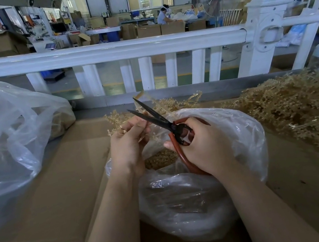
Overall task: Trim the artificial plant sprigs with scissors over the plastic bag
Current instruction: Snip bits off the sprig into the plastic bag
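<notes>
My left hand (127, 145) pinches a tan artificial sprig (164, 104) whose branches fan out behind the blades. My right hand (203, 147) grips the red handles of black-bladed scissors (153, 114). The blades are spread apart and point up and to the left, just above my left fingers. Both hands hover over a clear plastic bag (239, 134) standing on the cardboard-covered table (58, 181). Brown trimmings (160, 159) lie inside the bag.
A heap of tan sprigs (299, 109) lies to the right. A second, larger clear bag (8, 137) sits at the left. A white fence rail (100, 54) runs along the table's far edge, with a person working among boxes in the workshop beyond.
</notes>
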Tool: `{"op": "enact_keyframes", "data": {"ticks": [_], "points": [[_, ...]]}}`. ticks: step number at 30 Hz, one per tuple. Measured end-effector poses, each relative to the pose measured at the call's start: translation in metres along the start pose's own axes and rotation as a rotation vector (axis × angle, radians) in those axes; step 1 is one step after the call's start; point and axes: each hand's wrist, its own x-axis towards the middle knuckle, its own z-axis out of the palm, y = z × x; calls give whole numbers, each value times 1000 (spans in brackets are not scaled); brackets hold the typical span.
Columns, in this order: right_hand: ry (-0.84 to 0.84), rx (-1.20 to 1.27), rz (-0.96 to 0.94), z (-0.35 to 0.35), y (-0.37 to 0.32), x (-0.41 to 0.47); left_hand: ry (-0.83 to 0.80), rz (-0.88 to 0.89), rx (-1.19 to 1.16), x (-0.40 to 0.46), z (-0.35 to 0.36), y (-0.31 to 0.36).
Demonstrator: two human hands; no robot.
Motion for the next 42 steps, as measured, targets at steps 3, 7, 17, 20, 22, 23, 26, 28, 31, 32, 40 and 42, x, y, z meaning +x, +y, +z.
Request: {"op": "enact_keyframes", "data": {"ticks": [3, 7, 17, 20, 22, 23, 26, 28, 31, 32, 40, 42], "points": [[1, -46, 11, 1, 0, 1, -30, -22, -26, 1, -1, 0], [-9, -67, 51, 3, 1, 1, -30, -87, -89, 2, -1, 0], [7, -56, 34, 5, 1, 0, -55, -172, -203, 2, 2, 1], [2, -58, 24, 5, 1, 0, -30, -192, -224, 2, 3, 2], [-4, -57, 26, 5, 1, 0, -19, -194, -241, 2, 2, 1], [-8, -56, 29, 5, 2, 0, -20, -193, -252, 3, 2, 1], [-23, -54, 39, 5, 4, 0, -40, -192, -274, 4, 0, 2], [-30, -64, 40, 5, 5, 0, -71, -180, -246, 4, -1, 2], [-33, -79, 38, 3, 4, 0, -115, -161, -195, 3, -1, 1], [-34, -85, 39, 3, 4, 1, -122, -163, -184, 3, -2, 1], [35, -166, 9, 3, 1, 2, -137, -211, -88, 2, -2, -3], [40, -164, 5, 3, 1, 2, -145, -221, -74, 2, -2, -3]]}}
